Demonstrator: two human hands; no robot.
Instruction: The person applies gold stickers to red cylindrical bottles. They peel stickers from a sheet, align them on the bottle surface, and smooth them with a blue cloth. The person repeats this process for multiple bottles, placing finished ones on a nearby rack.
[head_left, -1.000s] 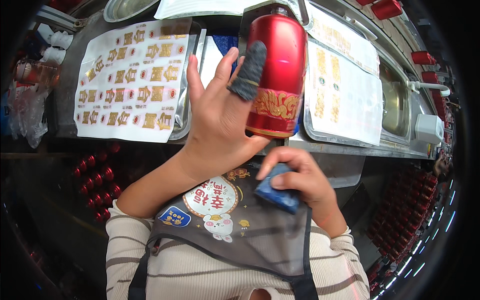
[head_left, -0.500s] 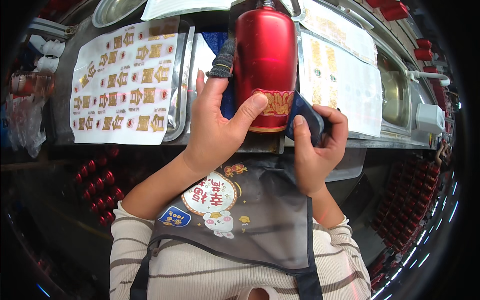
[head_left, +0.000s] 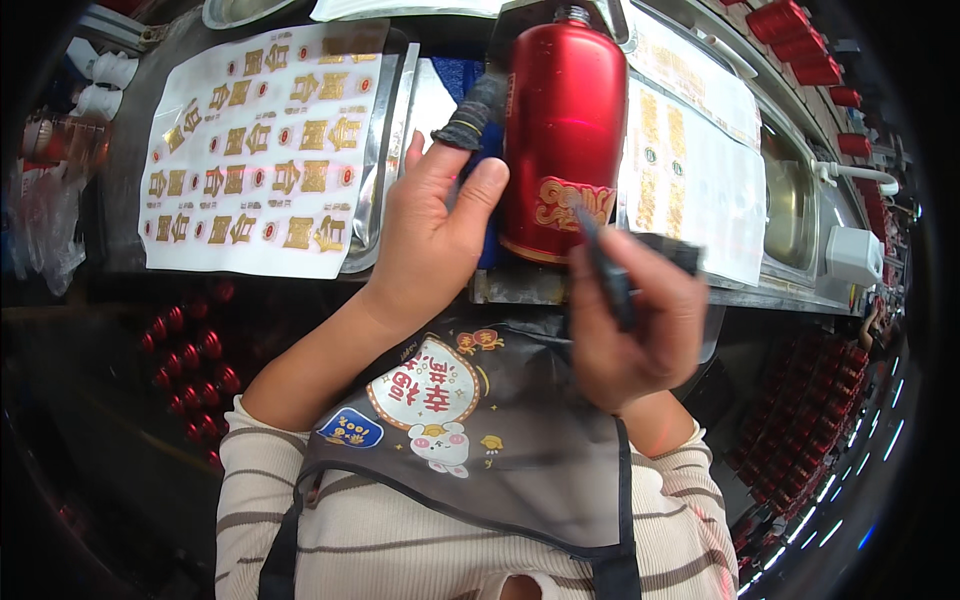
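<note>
A glossy red bottle (head_left: 565, 110) lies on the worktop, its threaded neck away from me. Near its base is a gold-and-red decal (head_left: 578, 203). My left hand (head_left: 430, 225) is at the bottle's left side, thumb raised and off the decal; its forefinger wears a dark grey knitted finger cover (head_left: 468, 115). The other left fingers are mostly hidden. In my right hand (head_left: 645, 325), blurred by motion, is a dark flat scraper (head_left: 608, 270), pinched between thumb and fingers. Its tip overlaps the decal in view; contact cannot be made out.
On the left, a white sheet of gold decals (head_left: 160, 140) rests on a metal tray (head_left: 368, 225). More decal sheets (head_left: 720, 205) lie right, beside a metal basin (head_left: 800, 235) and white tap (head_left: 870, 178). Blue cloth (head_left: 455, 72) is by the bottle. Red bottles (head_left: 805, 420) stand below.
My left thumb has come off the decal and the hand lies beside the bottle. My right hand has swung the scraper from the bottle's right edge over toward the decal. The view has shifted slightly.
</note>
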